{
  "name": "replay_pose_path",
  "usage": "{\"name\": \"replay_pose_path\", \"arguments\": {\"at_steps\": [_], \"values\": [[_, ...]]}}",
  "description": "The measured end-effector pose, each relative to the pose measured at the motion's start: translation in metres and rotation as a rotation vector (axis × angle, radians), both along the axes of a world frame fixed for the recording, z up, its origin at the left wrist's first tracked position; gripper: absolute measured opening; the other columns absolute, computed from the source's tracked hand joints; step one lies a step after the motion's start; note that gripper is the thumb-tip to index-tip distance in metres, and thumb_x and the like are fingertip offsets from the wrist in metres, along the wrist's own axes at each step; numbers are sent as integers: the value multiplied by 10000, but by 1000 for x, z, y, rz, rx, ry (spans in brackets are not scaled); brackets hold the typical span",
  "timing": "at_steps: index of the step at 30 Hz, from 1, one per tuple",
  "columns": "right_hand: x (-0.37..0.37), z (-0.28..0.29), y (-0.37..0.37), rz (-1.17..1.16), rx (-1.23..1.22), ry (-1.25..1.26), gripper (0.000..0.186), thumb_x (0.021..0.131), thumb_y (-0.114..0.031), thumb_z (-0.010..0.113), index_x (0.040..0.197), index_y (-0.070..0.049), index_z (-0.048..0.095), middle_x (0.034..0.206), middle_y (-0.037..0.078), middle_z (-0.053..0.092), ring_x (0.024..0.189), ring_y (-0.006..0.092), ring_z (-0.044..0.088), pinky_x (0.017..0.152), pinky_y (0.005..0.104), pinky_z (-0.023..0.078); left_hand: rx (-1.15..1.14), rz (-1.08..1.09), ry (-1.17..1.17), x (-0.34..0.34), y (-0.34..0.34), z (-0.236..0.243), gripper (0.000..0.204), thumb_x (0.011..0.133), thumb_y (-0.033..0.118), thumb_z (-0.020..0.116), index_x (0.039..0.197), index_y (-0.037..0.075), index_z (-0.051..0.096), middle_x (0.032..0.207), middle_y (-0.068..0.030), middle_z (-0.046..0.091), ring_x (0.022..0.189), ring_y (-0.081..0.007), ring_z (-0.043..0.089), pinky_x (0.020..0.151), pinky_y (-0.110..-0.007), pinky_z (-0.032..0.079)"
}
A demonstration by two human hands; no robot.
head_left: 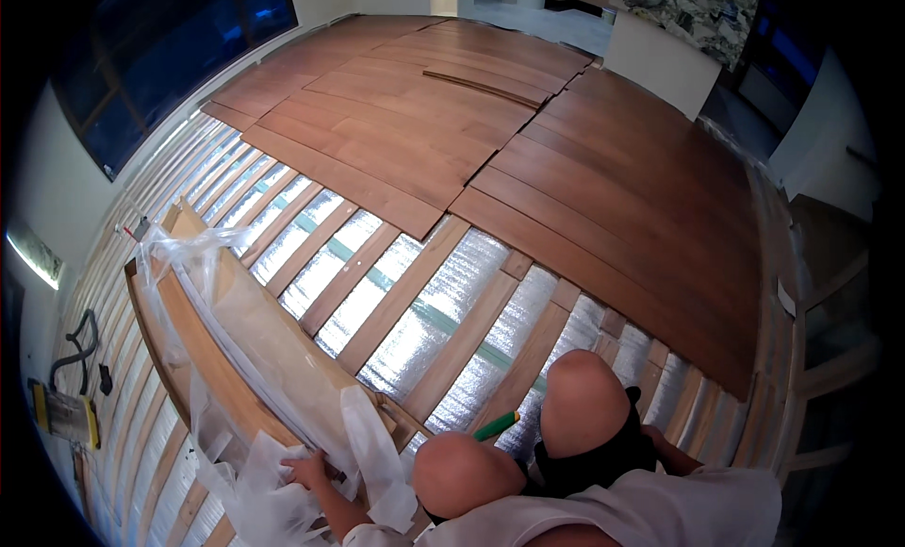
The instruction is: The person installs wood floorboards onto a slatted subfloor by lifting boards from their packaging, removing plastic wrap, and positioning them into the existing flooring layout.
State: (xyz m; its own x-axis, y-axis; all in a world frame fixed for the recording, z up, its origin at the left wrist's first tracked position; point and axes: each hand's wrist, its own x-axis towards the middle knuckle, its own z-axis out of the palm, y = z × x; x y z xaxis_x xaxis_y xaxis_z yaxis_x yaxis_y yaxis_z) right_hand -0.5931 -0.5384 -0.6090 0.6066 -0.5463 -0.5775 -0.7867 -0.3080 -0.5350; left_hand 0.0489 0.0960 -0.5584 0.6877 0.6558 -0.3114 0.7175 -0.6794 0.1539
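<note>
At the lower left my left hand (pixel 305 470) rests at the near end of an opened pack of floorboards, its fingers apart and touching the crumpled clear plastic wrap (pixel 259 486). A wooden floorboard (pixel 222 363) shows inside the wrap, beside pale sheeting and a long strip of brown cardboard (pixel 273 330). My right hand (pixel 657 438) is beside my right knee; its fingers are hidden behind my leg. Between my knees and the pack, a green-handled tool (pixel 497 426) lies across a batten; its kind cannot be made out.
Wooden battens (pixel 410 292) run over silver foil sheeting (pixel 443 273). Beyond them stretch laid reddish-brown floorboards (pixel 377 123) with stepped edges. A narrow loose strip (pixel 481 88) lies on these. At the far left stands a yellow-and-black case (pixel 71 417) near a dark hose (pixel 80 344).
</note>
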Motion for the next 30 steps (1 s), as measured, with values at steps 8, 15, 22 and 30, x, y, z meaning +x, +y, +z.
{"name": "replay_pose_path", "arguments": {"at_steps": [8, 15, 22, 30], "values": [[29, 86, 29, 303, -123, 281, 319, 855, -253, 566, 1041, -19, 676, 1042, 221, 661, 949, 384, 629, 828, 423, 482, -27, -104, -16, 6, 1, -18, 1254, 587, 477, 798, 1527, 79, 72, 1363, -513, 204, 1261, -599, 347, 1032, -543, 380], [181, 124, 14, 45, 57, 99, 367, 888, -276, 552, 1096, 13, 641, 1007, 235, 664, 955, 392, 626, 858, 430, 484, -588, -149, -245, 23, 62, -43, 530, 693, 339, 723, 1030, 6, 487, 781, -148, 610, 729, -260, 574, 680, -416, 440], [176, 69, -51, 273, 140, 207, 334, 910, -232, 561, 1129, 11, 625, 1012, 191, 665, 939, 304, 640, 846, 390, 500, -925, 174, -433, 11, 47, 53, 230, 682, 92, 613, 837, -70, 564, 757, -122, 585, 573, -198, 519, 499, -362, 416], [307, 103, -52, 259, 376, 166, 324, 907, -181, 594, 1169, 9, 604, 1057, 150, 656, 928, 227, 637, 834, 350, 511, -1842, 341, -495, -39, 59, 86, 461, 745, 80, 579, 1177, -73, 526, 1140, -183, 615, 1047, -325, 624, 966, -461, 505]]}}
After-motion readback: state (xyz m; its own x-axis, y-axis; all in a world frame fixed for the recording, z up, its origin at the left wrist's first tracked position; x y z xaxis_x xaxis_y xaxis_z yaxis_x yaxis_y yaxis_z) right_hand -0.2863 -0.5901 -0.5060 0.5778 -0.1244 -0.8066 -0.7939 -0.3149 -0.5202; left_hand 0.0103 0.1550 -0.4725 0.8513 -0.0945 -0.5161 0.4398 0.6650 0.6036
